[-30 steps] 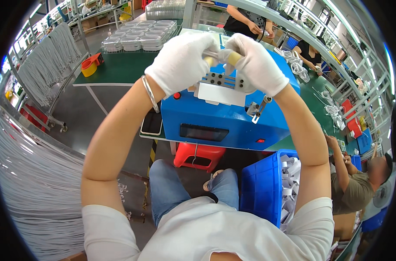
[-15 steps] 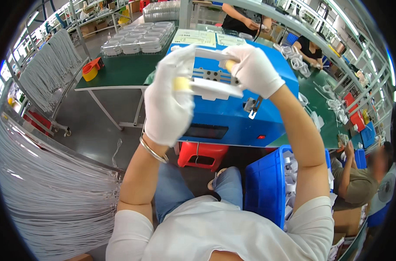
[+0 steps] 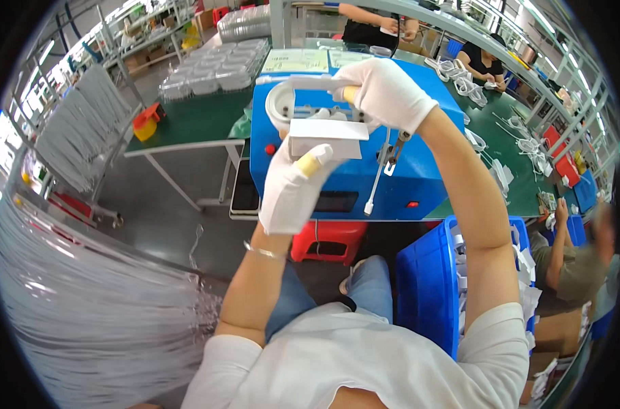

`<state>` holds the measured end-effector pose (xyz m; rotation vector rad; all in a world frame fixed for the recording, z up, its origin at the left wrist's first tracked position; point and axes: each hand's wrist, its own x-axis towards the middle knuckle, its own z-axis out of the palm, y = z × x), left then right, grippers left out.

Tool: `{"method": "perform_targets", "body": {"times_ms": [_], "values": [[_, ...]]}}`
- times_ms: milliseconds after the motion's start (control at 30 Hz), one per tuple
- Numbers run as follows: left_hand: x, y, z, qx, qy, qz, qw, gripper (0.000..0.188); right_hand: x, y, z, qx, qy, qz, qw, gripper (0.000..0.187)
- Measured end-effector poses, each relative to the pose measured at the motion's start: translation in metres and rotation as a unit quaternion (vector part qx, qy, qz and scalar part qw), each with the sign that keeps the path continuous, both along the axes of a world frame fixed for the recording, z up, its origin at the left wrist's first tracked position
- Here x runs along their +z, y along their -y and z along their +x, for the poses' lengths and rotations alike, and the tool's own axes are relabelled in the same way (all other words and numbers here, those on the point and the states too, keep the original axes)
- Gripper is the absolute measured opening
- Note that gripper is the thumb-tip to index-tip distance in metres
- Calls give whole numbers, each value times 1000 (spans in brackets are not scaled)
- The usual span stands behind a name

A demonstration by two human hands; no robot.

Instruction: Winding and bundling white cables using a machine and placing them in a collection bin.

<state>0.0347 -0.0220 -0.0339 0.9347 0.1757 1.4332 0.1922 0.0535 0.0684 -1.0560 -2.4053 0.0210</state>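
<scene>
Both my hands wear white gloves with yellow bands on the fingers, raised over a blue benchtop machine (image 3: 419,174). My left hand (image 3: 289,194) is closed on a folded white card (image 3: 328,129), its thumb against the lower panel. Farther back, my right hand (image 3: 385,95) pinches a flat white strip (image 3: 310,82) that reaches leftward. Behind the card lies a looped white cable (image 3: 277,108), partly covered by it. A white cable end with a plug (image 3: 369,206) hangs in front of the machine, below my right hand; what holds it is hidden.
A blue bin (image 3: 426,286) of white pieces stands by my right arm. Left are clear plastic trays (image 3: 214,65), a yellow-and-red tape dispenser (image 3: 145,126) and racks of hanging grey cables (image 3: 99,300). A red stool (image 3: 329,240) sits underneath. Co-workers handle white cables (image 3: 463,82) at right.
My left hand has come down and to the right, turning the white card, which now shows a fold. My right hand has shifted slightly left. The cable loop and hanging plug have come into sight.
</scene>
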Motion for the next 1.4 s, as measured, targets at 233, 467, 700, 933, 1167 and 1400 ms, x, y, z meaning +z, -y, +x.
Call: {"method": "perform_targets", "body": {"times_ms": [233, 467, 700, 933, 1167, 1400], "values": [[23, 5, -3, -36, 3, -57, 998, 51, 4, -1, 4, 28, -16, 4, 999, 15], [19, 0, -9, -27, -11, -106, 994, 56, 13, 13, 0, -63, -88, -217, 970, 14], [37, 12, -16, 43, -22, -1, 999, 66, 50, 29, -16, -37, -106, -216, 970, 13], [60, 46, -90, 180, -110, 108, 971, 114, 7, 114, -16, 13, -44, -92, 995, 14], [-30, 74, -67, -69, -733, 117, 667, 35, -127, 152, -4, 82, 120, -301, 942, 15], [-95, 88, -28, -201, -693, 5, 693, 14, -191, 172, 32, 64, -136, -476, 866, 34]]}}
